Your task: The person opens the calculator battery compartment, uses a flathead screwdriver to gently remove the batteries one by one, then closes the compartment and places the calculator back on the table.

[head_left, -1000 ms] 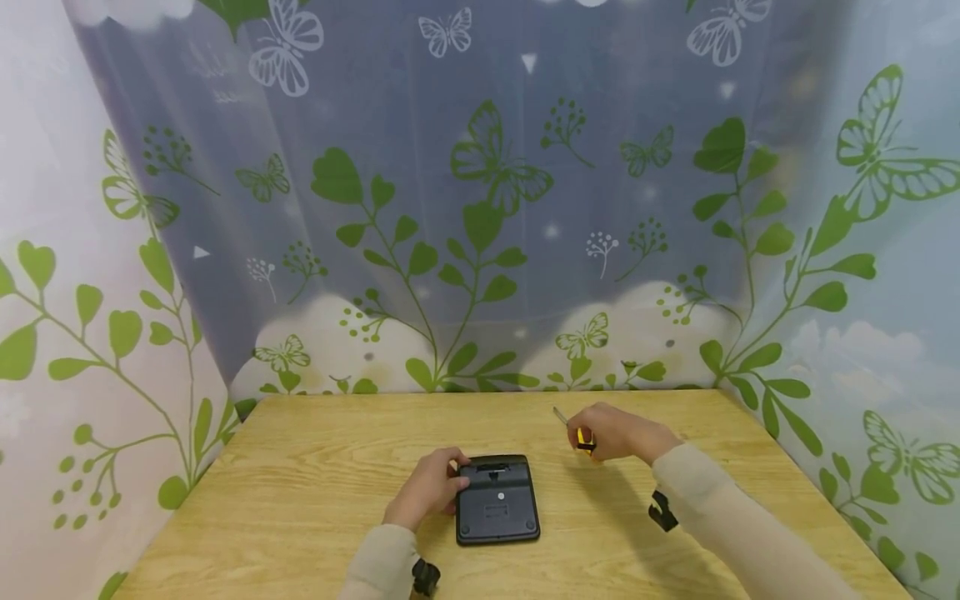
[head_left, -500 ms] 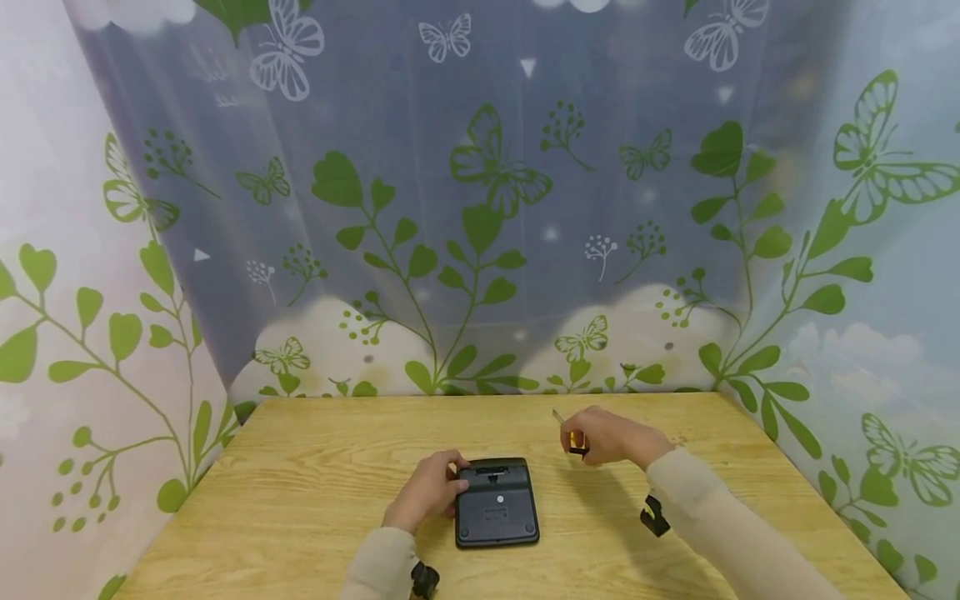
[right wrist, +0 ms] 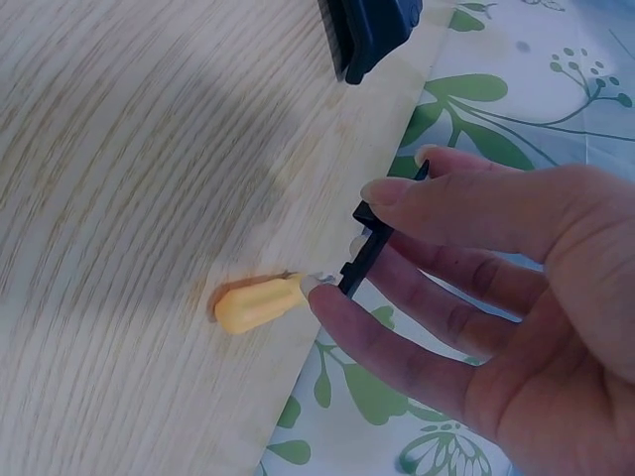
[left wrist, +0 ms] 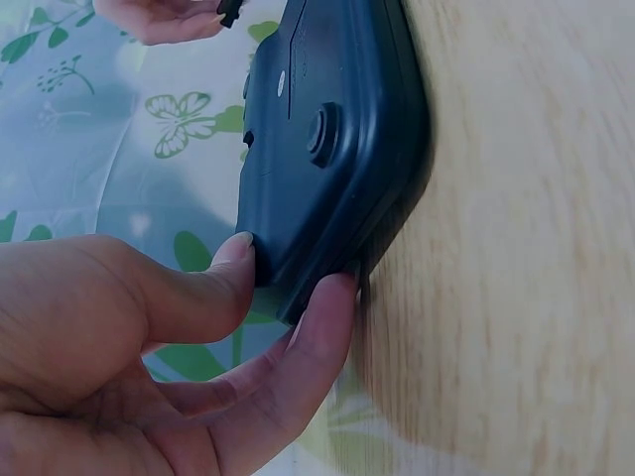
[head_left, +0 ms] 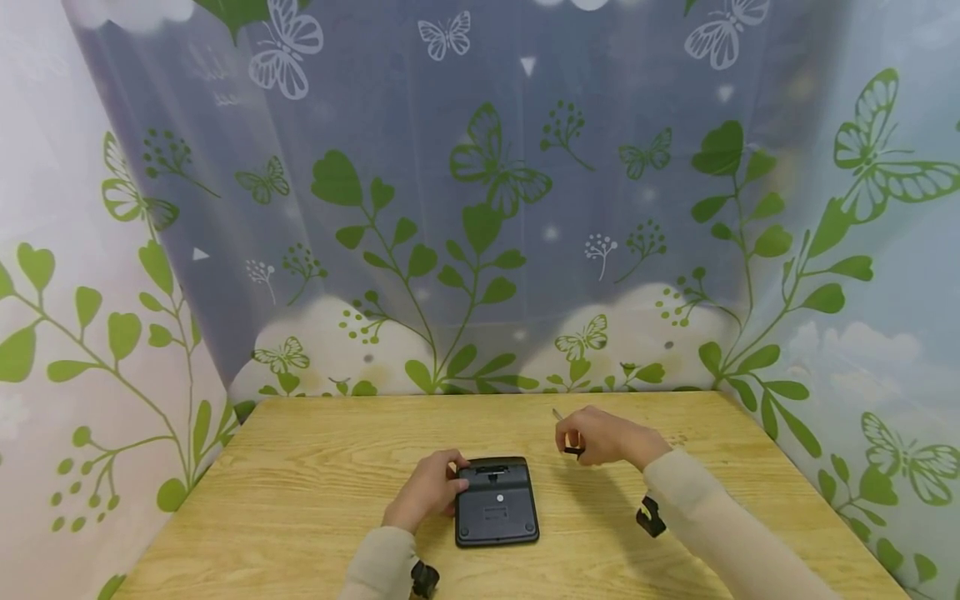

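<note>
A black calculator [head_left: 495,527] lies face down on the wooden table, its underside showing round feet and a slot near the far edge. My left hand [head_left: 426,490] grips its left far corner; in the left wrist view the thumb [left wrist: 213,293] lies on the underside and the fingers on the side edge. To the right, my right hand [head_left: 606,437] pinches a small black battery cover [right wrist: 371,253] between thumb and fingers, above the table. Beneath that hand a screwdriver [right wrist: 260,304] with a yellow handle lies on the table; its metal tip shows in the head view.
The wooden table [head_left: 322,467] ends at a curtain [head_left: 517,275] printed with leaves and butterflies, which also hangs on both sides. Black straps [head_left: 651,517] sit at both wrists. The right arm casts a shadow on the table.
My right hand has moved slightly left with the battery cover, and the screwdriver's yellow handle has gone out of sight behind it in the head view. The left hand and calculator stay put.
</note>
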Tool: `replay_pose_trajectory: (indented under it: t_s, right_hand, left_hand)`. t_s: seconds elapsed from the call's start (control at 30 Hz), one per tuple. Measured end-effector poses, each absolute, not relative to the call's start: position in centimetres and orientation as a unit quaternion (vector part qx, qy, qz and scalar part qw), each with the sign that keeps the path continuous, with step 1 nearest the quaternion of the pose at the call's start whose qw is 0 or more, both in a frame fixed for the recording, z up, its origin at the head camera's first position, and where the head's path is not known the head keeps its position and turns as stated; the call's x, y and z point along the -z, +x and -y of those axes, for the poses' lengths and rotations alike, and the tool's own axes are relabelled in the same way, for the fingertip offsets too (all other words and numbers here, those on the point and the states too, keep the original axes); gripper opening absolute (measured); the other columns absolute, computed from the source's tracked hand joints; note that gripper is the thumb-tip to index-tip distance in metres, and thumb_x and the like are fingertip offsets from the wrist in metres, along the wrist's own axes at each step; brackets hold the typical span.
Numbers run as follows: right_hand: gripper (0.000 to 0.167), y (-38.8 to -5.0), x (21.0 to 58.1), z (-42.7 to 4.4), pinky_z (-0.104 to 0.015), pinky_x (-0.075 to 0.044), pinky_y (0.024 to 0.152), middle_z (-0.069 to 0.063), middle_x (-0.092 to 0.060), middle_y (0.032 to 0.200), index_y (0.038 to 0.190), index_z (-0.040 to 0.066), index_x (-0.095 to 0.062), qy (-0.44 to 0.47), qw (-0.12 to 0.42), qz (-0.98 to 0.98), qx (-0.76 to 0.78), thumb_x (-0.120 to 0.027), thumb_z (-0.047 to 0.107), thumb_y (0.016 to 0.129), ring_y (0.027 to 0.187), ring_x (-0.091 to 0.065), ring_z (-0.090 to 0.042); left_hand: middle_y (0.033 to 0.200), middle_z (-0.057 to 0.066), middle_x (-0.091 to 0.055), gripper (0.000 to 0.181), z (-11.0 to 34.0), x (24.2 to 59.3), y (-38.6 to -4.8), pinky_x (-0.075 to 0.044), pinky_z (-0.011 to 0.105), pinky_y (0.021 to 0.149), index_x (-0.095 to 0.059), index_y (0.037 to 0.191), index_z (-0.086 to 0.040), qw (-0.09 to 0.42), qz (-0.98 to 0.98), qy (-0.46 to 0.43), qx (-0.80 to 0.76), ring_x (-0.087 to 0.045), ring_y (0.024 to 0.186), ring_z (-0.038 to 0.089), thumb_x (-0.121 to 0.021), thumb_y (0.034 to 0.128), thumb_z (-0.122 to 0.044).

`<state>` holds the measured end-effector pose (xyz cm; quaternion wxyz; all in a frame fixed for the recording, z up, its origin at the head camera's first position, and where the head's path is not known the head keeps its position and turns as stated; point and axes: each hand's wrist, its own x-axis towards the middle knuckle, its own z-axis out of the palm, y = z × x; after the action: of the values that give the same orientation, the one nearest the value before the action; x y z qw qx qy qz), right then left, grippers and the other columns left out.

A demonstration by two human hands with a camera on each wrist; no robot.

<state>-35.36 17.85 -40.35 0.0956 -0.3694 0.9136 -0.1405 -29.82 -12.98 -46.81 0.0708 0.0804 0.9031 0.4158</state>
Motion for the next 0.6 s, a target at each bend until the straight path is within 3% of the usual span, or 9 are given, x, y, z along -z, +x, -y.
replay_pose_trajectory:
  t_s: [0.37,0.6]
  right_hand:
    - [0.029,-34.95,40.32,-17.35,-0.029,-0.055,0.072,-0.006,-0.07,0.099,0.1,0.015,-0.072,-0.382,0.092,-0.907,0.153,-0.077,-0.009,0.084,0.082,-0.064,-0.016]
    - [0.029,-35.16,40.48,-17.12,-0.029,-0.055,0.072,-0.004,-0.069,0.098,0.099,0.016,-0.071,-0.391,0.085,-0.903,0.154,-0.077,-0.009,0.084,0.082,-0.062,-0.012]
  left_hand:
    - [0.101,0.016,-0.064,0.024,12.9,46.64,-29.71,-0.061,0.032,0.058,-0.066,0.121,-0.004,0.07,-0.904,0.077,-0.414,-0.064,0.077,0.021,-0.066,0.0979,0.0]
    - [0.101,0.016,-0.064,0.024,12.93,46.75,-29.81,-0.061,0.032,0.058,-0.066,0.121,-0.004,0.07,-0.905,0.078,-0.413,-0.065,0.078,0.021,-0.066,0.0981,0.0]
